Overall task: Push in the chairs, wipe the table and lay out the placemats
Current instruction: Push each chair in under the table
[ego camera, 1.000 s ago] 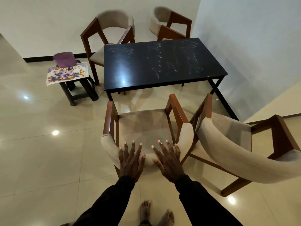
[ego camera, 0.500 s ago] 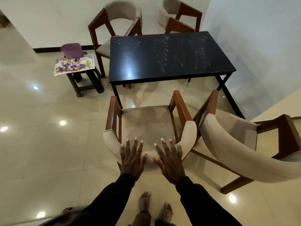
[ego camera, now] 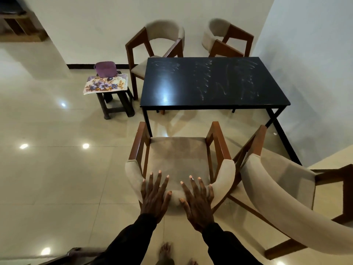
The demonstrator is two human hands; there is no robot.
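A wooden chair with a beige seat (ego camera: 178,155) stands in front of me, facing the black table (ego camera: 214,87). My left hand (ego camera: 154,196) and my right hand (ego camera: 198,199) press flat, fingers spread, on its padded backrest. The table top shows white smear marks. A second beige chair (ego camera: 282,188) stands turned at an angle to the right, close against the first. Two more chairs (ego camera: 158,46) (ego camera: 227,41) sit at the table's far side. Floral placemats (ego camera: 106,85) lie on a small dark stool (ego camera: 116,104) left of the table, with a purple tub (ego camera: 105,68) behind them.
A white wall (ego camera: 305,54) runs close along the table's right side. Glossy beige floor tiles (ego camera: 57,169) stretch to the left. My bare feet (ego camera: 166,251) show below the chair. A wooden shelf (ego camera: 17,25) sits at the far top left.
The chair has slid forward toward the table under my two flat hands, and its front legs now sit close to the table's near edge. I have stepped forward with it.
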